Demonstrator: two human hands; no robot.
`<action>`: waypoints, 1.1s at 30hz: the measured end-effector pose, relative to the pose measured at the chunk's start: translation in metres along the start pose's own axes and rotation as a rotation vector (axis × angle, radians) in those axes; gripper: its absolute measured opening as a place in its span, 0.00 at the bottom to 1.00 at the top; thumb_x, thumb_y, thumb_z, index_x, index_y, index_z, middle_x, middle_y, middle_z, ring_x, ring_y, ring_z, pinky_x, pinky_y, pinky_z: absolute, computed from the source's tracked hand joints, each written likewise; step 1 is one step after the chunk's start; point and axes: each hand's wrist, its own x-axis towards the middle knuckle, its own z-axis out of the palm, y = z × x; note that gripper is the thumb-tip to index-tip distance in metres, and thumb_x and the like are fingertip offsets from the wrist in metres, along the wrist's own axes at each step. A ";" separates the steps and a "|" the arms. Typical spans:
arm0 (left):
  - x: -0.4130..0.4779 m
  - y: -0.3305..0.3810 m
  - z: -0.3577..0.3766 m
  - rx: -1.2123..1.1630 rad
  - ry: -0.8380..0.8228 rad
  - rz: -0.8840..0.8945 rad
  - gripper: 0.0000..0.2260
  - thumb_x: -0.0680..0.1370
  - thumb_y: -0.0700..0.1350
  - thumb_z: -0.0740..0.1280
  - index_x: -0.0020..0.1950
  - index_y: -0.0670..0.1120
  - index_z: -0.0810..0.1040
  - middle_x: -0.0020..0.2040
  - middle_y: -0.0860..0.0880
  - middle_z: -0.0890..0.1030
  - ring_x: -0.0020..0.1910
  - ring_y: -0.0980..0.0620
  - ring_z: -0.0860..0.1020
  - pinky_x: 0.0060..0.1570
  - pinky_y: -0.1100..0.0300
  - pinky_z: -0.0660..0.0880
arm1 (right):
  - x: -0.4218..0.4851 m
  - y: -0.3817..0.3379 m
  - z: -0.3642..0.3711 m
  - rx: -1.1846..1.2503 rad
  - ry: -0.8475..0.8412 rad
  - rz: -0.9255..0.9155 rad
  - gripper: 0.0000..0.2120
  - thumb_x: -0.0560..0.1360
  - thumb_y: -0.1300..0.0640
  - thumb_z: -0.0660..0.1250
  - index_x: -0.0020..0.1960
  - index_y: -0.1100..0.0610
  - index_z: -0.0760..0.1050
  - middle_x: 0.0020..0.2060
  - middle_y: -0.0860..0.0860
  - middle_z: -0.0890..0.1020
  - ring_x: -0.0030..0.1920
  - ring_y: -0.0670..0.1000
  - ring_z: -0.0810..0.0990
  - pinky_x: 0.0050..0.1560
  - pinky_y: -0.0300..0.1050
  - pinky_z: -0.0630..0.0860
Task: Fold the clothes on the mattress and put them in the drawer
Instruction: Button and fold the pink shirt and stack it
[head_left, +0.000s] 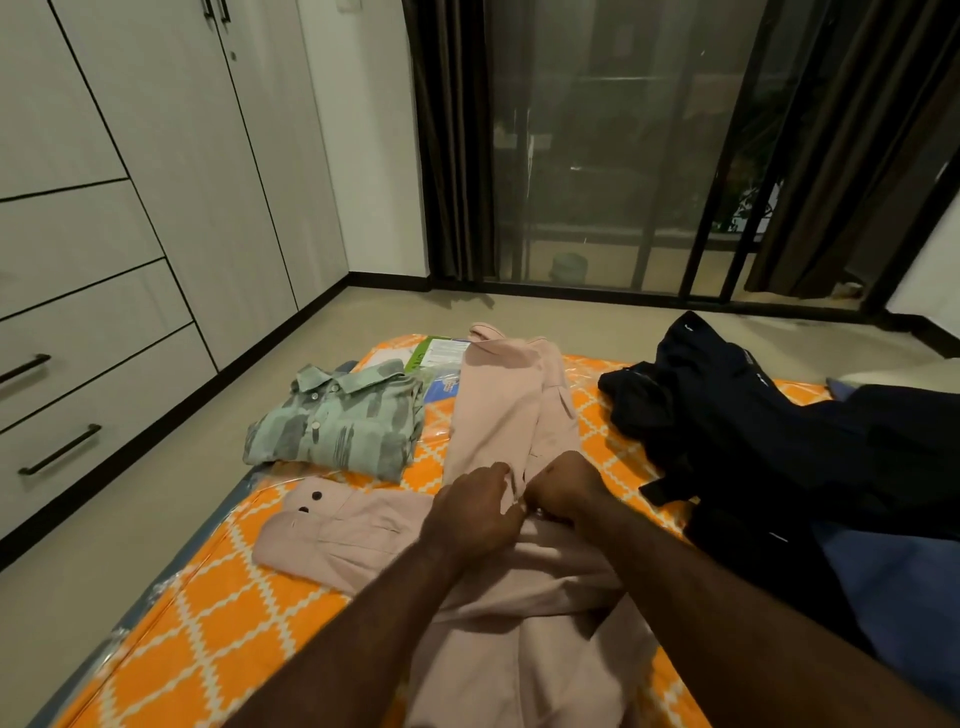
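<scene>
Two bare hands meet at the middle of a pale pink shirt (511, 415) laid lengthwise on a mattress (208, 597), seen from a head-worn camera looking down. The left hand (475, 512) and right hand (566, 488) sit side by side, almost touching. Each grip is closed, with curled fingers pinching the cloth along the shirt's front opening. Whether the fingertips hold a button or only an edge is too small to tell.

The collar end points away from the person. One sleeve (332, 535), with two dark cuff buttons, lies out to the left, and the lower part is rumpled under the forearms. The mattress has an orange and white diamond cover under clear plastic wrap. Beyond the sleeve sits a green patterned shirt (337, 421), already folded. To the right lies an unfolded heap of dark navy clothes (727, 415). White drawers (78, 364) with dark handles stand against the left wall, all closed.

Likely risks: the plastic looks slick, so a tug at the centre could slide the whole shirt and skew the fold. The rumpled hem may get creased in if it is not smoothed first. Swinging the loose sleeve inward carelessly could brush the folded green shirt and undo it. With one shirt folded and the drawers closed, most of the task appears to remain.
</scene>
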 end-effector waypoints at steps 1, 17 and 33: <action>-0.003 -0.002 0.002 -0.022 0.015 0.008 0.22 0.80 0.60 0.61 0.71 0.52 0.71 0.64 0.50 0.79 0.63 0.48 0.76 0.62 0.50 0.73 | 0.003 0.005 -0.001 0.093 -0.016 0.034 0.09 0.65 0.62 0.79 0.41 0.67 0.83 0.37 0.60 0.84 0.38 0.58 0.84 0.38 0.50 0.80; -0.012 -0.004 0.011 0.043 0.031 -0.004 0.26 0.83 0.64 0.55 0.74 0.50 0.69 0.71 0.49 0.74 0.69 0.48 0.72 0.67 0.48 0.70 | -0.030 0.007 -0.022 0.466 -0.133 0.208 0.05 0.70 0.61 0.64 0.36 0.60 0.73 0.26 0.53 0.73 0.27 0.51 0.69 0.29 0.41 0.68; -0.041 -0.015 -0.002 0.199 0.103 -0.119 0.27 0.81 0.63 0.53 0.76 0.52 0.68 0.75 0.46 0.69 0.75 0.46 0.66 0.70 0.48 0.60 | -0.048 0.058 -0.041 -0.304 0.044 -0.252 0.17 0.77 0.37 0.67 0.49 0.50 0.80 0.49 0.49 0.82 0.49 0.51 0.81 0.41 0.42 0.69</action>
